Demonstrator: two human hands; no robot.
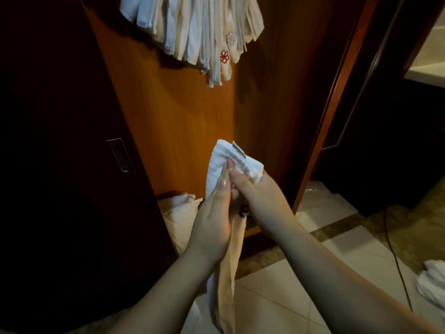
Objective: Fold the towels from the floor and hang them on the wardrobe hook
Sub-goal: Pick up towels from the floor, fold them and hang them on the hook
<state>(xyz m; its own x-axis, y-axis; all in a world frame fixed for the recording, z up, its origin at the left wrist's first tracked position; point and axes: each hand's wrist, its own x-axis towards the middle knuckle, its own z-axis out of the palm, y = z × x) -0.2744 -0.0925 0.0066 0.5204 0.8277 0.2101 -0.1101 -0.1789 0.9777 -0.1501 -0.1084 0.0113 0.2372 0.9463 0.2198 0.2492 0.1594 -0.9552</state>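
Mid-fold right in front of the wardrobe panel (192, 131). Left hand (213, 221) pressed flat along the side of the white towel (222, 162), fingers straight and together, thumb lying up against the cloth. Right hand (258, 196) pinching the top fold from the other side, thumb on the front, fingertips tucked behind the cloth, so can't really see how tight that grip is. Rest of the towel hanging down between the forearms toward the tiled floor (349, 256).

Plenty already done: a whole fan of hung towels (192, 34) up top, hook itself out of view. More to go though: another crumpled towel on the floor (431, 278) at the right edge, and what looks like a pale stack (181, 213) low by the wardrobe, hard to tell in that shadow.

Tips for this bit, just my take:
- Keep the edges lined up before pressing the crease, otherwise lopsided on the hook.
- Run the flat hand down the hanging length to smooth it out.
- Label tag (238, 150) better folded inside.
- Lift the tail off the floor before the next fold.
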